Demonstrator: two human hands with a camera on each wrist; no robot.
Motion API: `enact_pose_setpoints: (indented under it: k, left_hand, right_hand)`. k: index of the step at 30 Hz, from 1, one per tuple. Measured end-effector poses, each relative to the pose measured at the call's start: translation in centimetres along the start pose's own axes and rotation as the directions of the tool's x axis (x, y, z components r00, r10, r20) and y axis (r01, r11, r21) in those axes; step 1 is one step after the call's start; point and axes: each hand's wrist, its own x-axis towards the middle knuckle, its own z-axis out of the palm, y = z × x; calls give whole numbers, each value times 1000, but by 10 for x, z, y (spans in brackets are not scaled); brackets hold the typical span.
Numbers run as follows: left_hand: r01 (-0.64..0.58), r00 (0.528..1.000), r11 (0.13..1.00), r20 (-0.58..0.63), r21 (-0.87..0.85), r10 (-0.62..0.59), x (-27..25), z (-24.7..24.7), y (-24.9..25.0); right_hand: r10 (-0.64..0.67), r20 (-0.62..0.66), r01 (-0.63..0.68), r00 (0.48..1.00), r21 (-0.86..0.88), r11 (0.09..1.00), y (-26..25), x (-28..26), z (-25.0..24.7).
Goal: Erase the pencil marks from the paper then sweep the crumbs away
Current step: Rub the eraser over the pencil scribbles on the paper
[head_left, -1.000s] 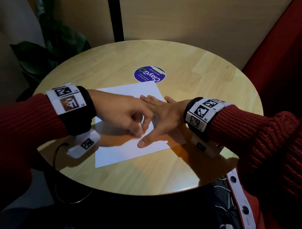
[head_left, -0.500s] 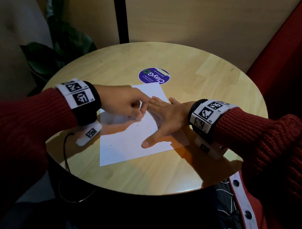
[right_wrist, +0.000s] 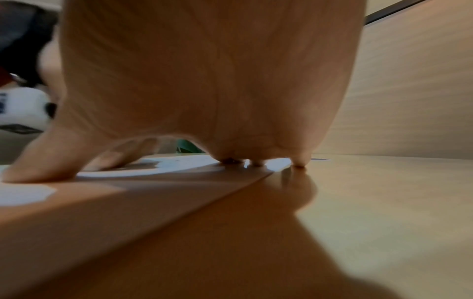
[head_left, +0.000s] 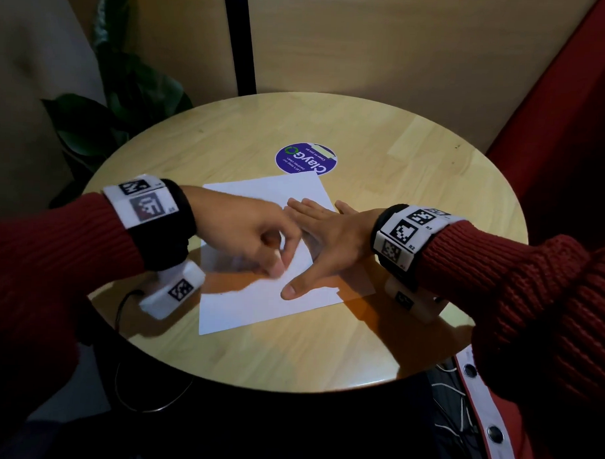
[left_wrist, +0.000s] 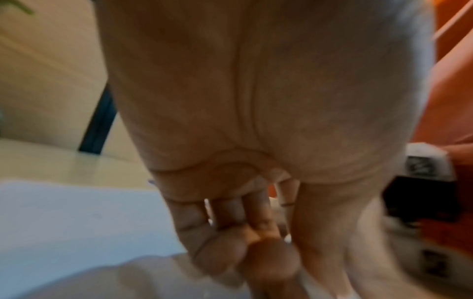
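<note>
A white sheet of paper [head_left: 257, 310] lies on the round wooden table [head_left: 399, 171]. My left hand [head_left: 276, 262] hovers low over the sheet's middle, fingers curled and pinching a small whitish eraser [left_wrist: 314, 287] that is mostly hidden under the thumb and fingertips. This hand is motion-blurred. My right hand [head_left: 324, 240] lies flat and spread on the right part of the paper [right_wrist: 179, 163], thumb tip [head_left: 288, 290] and fingertips pressing it down. No pencil marks or crumbs can be made out on the paper [left_wrist: 76, 212].
A round purple sticker [head_left: 306, 159] sits on the table just beyond the paper. A leafy plant [head_left: 127, 96] stands off the left edge and a red seat [head_left: 572, 135] at the right. A dark cable [head_left: 127, 302] hangs at the near left rim.
My left hand went toward the far side of the paper and has come back toward me, still pinching. The right hand has stayed flat on the sheet.
</note>
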Motion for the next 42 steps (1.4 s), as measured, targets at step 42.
enact_pose_setpoints:
  k: [42]
  left_hand:
    - [143, 960, 988, -233, -57, -153, 26, -23, -19]
  right_hand:
    - [77, -49, -72, 996, 86, 994, 4, 1, -5]
